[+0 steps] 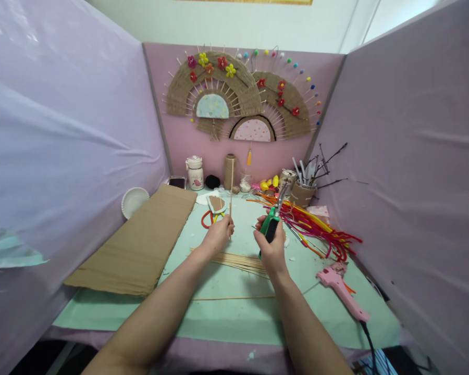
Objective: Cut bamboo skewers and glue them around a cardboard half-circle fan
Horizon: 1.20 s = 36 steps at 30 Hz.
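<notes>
My left hand (219,232) is closed around a thin wooden stick (231,190) that stands upright above the table. My right hand (271,244) grips green-and-black handled cutting pliers (274,216), their metal jaws pointing up and away, a short way right of the stick. Below both hands lies a bundle of bamboo sticks (238,260) on the pale green mat (226,312). One loose stick (234,298) lies nearer to me.
A long cardboard sheet (140,245) lies at left, a white paper plate (134,201) behind it. Coloured pipe cleaners (316,224) and a pink glue gun (342,286) are at right. Orange scissors (208,219), jars and a cup of twigs (303,190) stand at the back. Two woven fans (238,99) hang on the wall.
</notes>
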### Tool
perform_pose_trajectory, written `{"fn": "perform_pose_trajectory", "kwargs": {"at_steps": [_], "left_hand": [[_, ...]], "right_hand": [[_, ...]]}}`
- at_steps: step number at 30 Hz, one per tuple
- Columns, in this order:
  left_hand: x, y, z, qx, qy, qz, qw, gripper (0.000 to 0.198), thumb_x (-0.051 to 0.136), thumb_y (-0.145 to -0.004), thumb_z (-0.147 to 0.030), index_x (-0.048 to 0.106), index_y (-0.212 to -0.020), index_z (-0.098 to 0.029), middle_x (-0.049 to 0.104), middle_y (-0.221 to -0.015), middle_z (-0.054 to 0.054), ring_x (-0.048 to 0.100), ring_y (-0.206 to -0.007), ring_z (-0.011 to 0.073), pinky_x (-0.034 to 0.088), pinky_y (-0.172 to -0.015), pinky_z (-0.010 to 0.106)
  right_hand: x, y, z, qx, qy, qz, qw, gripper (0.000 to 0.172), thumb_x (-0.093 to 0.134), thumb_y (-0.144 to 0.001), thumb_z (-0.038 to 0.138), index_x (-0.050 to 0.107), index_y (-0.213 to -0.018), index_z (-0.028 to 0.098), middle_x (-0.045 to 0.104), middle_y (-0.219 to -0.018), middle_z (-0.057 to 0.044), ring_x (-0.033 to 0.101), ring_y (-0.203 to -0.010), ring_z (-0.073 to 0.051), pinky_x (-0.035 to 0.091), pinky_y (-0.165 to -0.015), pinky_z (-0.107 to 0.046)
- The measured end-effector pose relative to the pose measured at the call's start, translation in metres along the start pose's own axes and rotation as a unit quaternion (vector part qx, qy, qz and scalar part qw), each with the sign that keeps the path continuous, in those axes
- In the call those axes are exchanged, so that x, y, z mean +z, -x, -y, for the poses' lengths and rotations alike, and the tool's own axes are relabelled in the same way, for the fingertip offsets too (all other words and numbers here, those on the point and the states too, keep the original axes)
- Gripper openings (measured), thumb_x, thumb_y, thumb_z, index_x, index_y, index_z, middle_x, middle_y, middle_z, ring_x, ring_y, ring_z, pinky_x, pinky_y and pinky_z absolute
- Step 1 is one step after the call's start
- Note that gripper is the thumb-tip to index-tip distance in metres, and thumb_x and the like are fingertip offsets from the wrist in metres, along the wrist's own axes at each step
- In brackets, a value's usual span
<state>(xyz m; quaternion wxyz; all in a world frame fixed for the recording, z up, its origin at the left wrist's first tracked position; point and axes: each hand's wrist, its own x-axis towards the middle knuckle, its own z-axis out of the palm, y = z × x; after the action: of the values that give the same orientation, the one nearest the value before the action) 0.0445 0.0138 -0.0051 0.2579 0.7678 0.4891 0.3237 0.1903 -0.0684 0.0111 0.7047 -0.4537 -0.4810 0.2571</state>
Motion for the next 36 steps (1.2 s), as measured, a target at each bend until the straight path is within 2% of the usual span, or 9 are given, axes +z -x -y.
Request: {"fn": "perform_pose_trajectory", "kwargs": {"at_steps": [4,7,9,13,18,24,28,31,36], "left_hand": [[0.000,0.001,-0.003,-0.011,-0.009,-0.003,1.000,0.008,0.047,-0.084,-0.017,0.048,-0.077,-0.022,0.063,-0.067,0.000,0.058,-0.064,0.0162,0.038,-0.062,0.026],[0.000,0.002,-0.005,-0.007,-0.005,-0.007,1.000,0.009,0.048,-0.083,-0.016,0.047,-0.076,-0.022,0.062,-0.066,0.001,0.058,-0.064,0.0169,0.038,-0.062,0.026],[0.000,0.002,-0.005,-0.002,-0.012,-0.005,1.000,0.009,0.047,-0.085,-0.018,0.047,-0.077,-0.022,0.062,-0.068,0.001,0.058,-0.066,0.0174,0.038,-0.063,0.026],[0.001,0.003,-0.006,-0.008,-0.040,0.002,0.999,0.008,0.046,-0.086,-0.017,0.046,-0.080,-0.022,0.063,-0.073,0.002,0.058,-0.069,0.0181,0.037,-0.064,0.026],[0.006,0.005,-0.005,-0.023,-0.047,-0.007,0.999,0.006,0.046,-0.089,-0.020,0.049,-0.083,-0.022,0.062,-0.075,0.002,0.057,-0.071,0.0179,0.036,-0.067,0.026],[0.011,0.007,-0.004,-0.023,-0.037,-0.033,0.999,0.008,0.046,-0.088,-0.019,0.051,-0.082,-0.022,0.057,-0.066,0.000,0.053,-0.063,0.0175,0.032,-0.063,0.026],[0.014,0.007,-0.003,-0.030,0.005,-0.045,0.999,0.011,0.045,-0.088,-0.021,0.052,-0.079,-0.021,0.052,-0.057,-0.001,0.048,-0.056,0.0175,0.029,-0.061,0.027],[0.015,0.006,-0.003,-0.042,0.004,-0.049,0.998,0.007,0.048,-0.087,-0.021,0.055,-0.086,-0.021,0.054,-0.059,0.000,0.051,-0.057,0.0193,0.029,-0.062,0.027],[0.016,0.006,-0.007,-0.048,-0.021,-0.038,0.998,0.012,0.046,-0.087,-0.020,0.057,-0.093,-0.020,0.058,-0.065,0.003,0.055,-0.062,0.0220,0.029,-0.062,0.029]], "right_hand": [[-0.001,0.000,-0.001,0.010,0.046,0.034,0.998,0.042,0.060,-0.073,0.028,0.048,-0.112,0.024,0.056,-0.100,-0.003,0.056,-0.085,-0.017,0.048,-0.082,-0.036],[-0.001,0.000,-0.005,0.009,0.121,0.070,0.990,0.051,0.057,-0.072,0.026,0.045,-0.122,0.023,0.057,-0.103,-0.004,0.055,-0.088,-0.019,0.047,-0.085,-0.039],[-0.002,-0.001,-0.007,0.005,0.189,0.095,0.977,0.062,0.056,-0.070,0.024,0.040,-0.129,0.021,0.056,-0.112,-0.008,0.055,-0.096,-0.022,0.045,-0.090,-0.042],[-0.009,-0.003,-0.005,-0.005,0.360,0.134,0.923,0.069,0.053,-0.068,0.024,0.037,-0.135,0.013,0.052,-0.121,-0.016,0.050,-0.112,-0.030,0.040,-0.096,-0.047],[-0.024,-0.006,0.015,-0.022,0.510,0.156,0.846,0.068,0.054,-0.071,0.024,0.038,-0.136,0.012,0.052,-0.124,-0.018,0.045,-0.118,-0.035,0.035,-0.097,-0.048],[-0.027,-0.016,0.039,-0.056,0.568,0.207,0.794,0.071,0.057,-0.070,0.022,0.038,-0.138,0.017,0.053,-0.124,-0.016,0.048,-0.114,-0.034,0.033,-0.093,-0.044],[-0.021,-0.021,0.051,-0.041,0.599,0.240,0.763,0.074,0.058,-0.071,0.024,0.037,-0.141,0.012,0.051,-0.128,-0.020,0.046,-0.116,-0.037,0.032,-0.093,-0.045],[-0.019,-0.022,0.058,-0.039,0.616,0.250,0.746,0.073,0.057,-0.073,0.025,0.037,-0.141,0.010,0.050,-0.129,-0.022,0.046,-0.116,-0.038,0.032,-0.093,-0.046],[-0.015,-0.026,0.066,-0.038,0.634,0.265,0.725,0.073,0.058,-0.073,0.026,0.038,-0.141,0.009,0.053,-0.125,-0.023,0.047,-0.114,-0.039,0.033,-0.090,-0.045]]}}
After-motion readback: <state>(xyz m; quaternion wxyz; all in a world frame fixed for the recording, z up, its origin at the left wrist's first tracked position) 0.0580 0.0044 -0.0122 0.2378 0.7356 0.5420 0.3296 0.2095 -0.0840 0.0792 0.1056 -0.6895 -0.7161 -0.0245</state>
